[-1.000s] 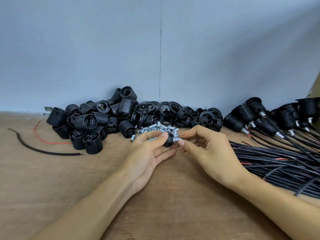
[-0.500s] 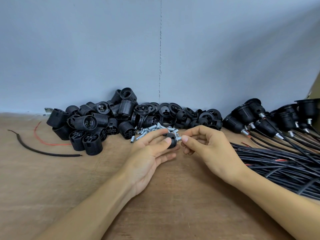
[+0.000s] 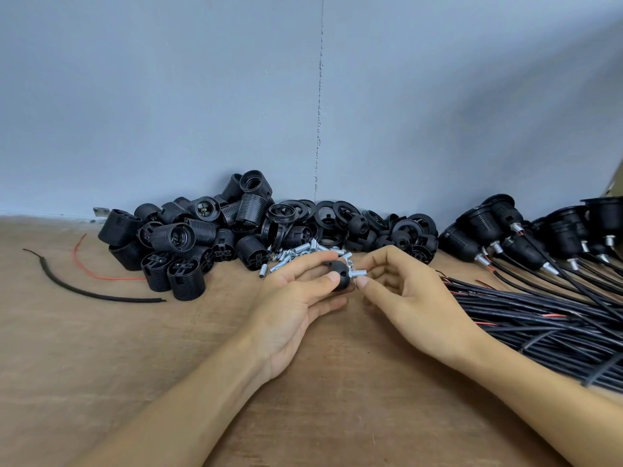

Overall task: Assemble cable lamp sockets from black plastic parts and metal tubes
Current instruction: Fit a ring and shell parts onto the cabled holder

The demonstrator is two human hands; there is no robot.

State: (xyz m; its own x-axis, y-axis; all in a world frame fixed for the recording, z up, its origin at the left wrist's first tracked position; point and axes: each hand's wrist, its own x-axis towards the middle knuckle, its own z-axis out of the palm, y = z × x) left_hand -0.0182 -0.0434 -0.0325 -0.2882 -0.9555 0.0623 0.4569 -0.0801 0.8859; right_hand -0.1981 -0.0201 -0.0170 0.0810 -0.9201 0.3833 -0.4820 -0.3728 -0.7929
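Left hand [image 3: 293,308] palm-up just above the desk [image 3: 135,365], thumb and fingers curled round a black plastic cap [image 3: 338,276]. Right hand [image 3: 408,294] close beside it, thumb and forefinger pinching the free end of a short metal tube [image 3: 360,273], other fingers loosely bent. Tube seated by its other end in the cap's side, jutting out level toward the right hand. Just behind both hands, a loose scatter of metal tubes [image 3: 290,256] lying flat on the wood. Along the desk's back edge, against the blue-grey wall [image 3: 303,96], two heaps touching each other: threaded socket bodies [image 3: 188,241] to the left, some upright and some on their sides, and rings and caps [image 3: 337,220] at the middle. To the right, finished sockets [image 3: 505,227] leaning in a row, each with a metal tube and a cable at its tip, their black cables [image 3: 539,315] fanned across the desk's right side right up to the right wrist. Far left, well apart from the heaps, a black wire scrap [image 3: 94,291] and a red wire [image 3: 101,274]. Bare wood between those scraps and the left forearm, and between the two forearms toward the near edge.
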